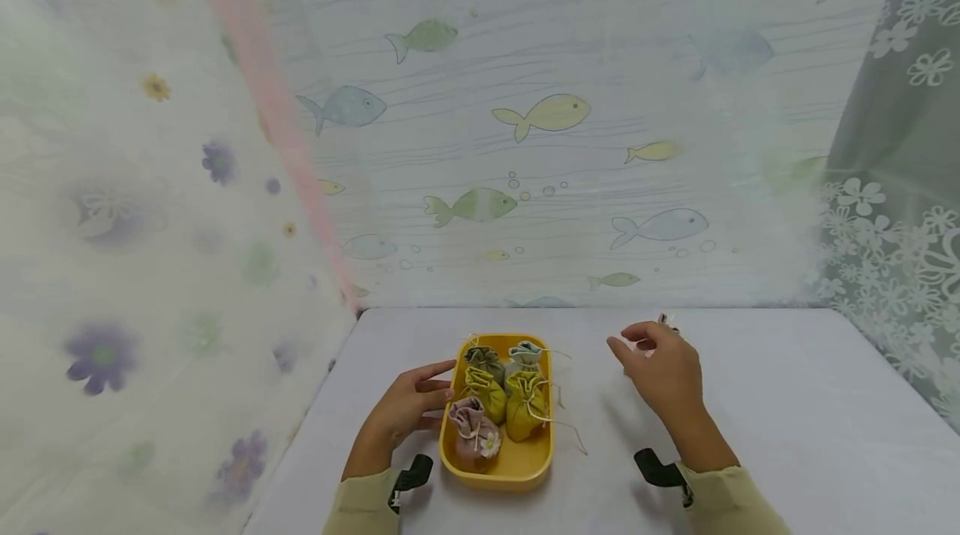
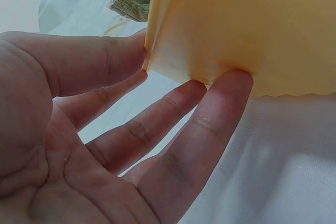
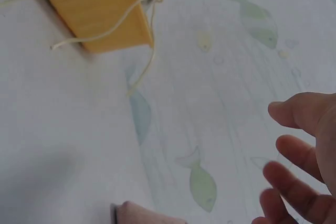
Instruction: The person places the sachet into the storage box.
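A yellow tray (image 1: 517, 472) stands on the table with several small drawstring pouches in it. Among them are a pink pouch (image 1: 472, 435) with a white flower, two mustard-yellow pouches, a grey-green pouch (image 1: 483, 362) and a pale one (image 1: 524, 354). Fingertips of my left hand (image 1: 405, 406) touch the tray's left side, the fingers fairly straight. My right hand (image 1: 667, 368) hovers right of the tray, its fingers loosely bent and holding nothing in the right wrist view. Behind it, mostly hidden, is a small pouch-like thing (image 1: 664, 319); a pinkish cloth piece (image 3: 149, 215) shows at the right wrist view's bottom edge.
The white-covered table (image 1: 787, 418) meets a fish-patterned curtain (image 1: 555, 210) at its back edge. A flowered curtain (image 1: 180, 268) hangs on the left. Pale drawstrings (image 1: 573, 428) trail over the tray's right rim onto the table.
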A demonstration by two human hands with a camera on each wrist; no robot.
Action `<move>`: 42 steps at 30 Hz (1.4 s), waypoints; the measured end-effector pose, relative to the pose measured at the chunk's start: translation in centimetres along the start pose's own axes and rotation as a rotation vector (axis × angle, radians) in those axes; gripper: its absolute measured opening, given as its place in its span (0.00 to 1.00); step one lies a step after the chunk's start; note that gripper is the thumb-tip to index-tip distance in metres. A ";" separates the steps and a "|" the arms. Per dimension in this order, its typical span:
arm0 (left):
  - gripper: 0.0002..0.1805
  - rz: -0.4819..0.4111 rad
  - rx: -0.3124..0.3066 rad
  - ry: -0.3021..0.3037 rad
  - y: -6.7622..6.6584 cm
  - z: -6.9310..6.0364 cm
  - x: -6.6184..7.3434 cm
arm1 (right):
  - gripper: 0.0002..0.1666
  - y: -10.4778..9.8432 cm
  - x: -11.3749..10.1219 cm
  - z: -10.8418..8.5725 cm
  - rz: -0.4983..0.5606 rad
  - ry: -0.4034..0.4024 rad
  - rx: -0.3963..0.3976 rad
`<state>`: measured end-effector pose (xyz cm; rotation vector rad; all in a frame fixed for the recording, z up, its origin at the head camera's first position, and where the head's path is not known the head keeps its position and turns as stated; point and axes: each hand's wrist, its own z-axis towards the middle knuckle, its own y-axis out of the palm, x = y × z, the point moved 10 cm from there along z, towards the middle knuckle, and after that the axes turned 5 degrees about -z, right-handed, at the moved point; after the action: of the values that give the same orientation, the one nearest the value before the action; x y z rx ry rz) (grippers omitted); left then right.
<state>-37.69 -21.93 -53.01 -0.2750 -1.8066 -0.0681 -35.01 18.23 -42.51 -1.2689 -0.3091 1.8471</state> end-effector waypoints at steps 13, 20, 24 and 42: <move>0.34 0.007 -0.014 0.005 0.3 -0.1 0.1 | 0.45 1.0 6.8 1.1 0.102 0.236 -0.135; 0.35 0.007 -0.020 0.007 0.2 0.1 0.1 | 0.64 3.1 9.3 0.9 0.180 0.326 -0.302; 0.35 0.013 -0.007 0.001 0.1 0.0 0.0 | 0.64 3.4 9.4 0.8 0.237 0.328 -0.317; 0.35 0.021 0.002 -0.007 0.0 0.0 0.0 | 0.36 1.7 7.7 1.3 0.110 0.208 -0.155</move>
<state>-37.65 -21.96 -52.97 -0.2926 -1.8107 -0.0508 -37.86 23.31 -47.91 -1.5991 -0.2779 1.7905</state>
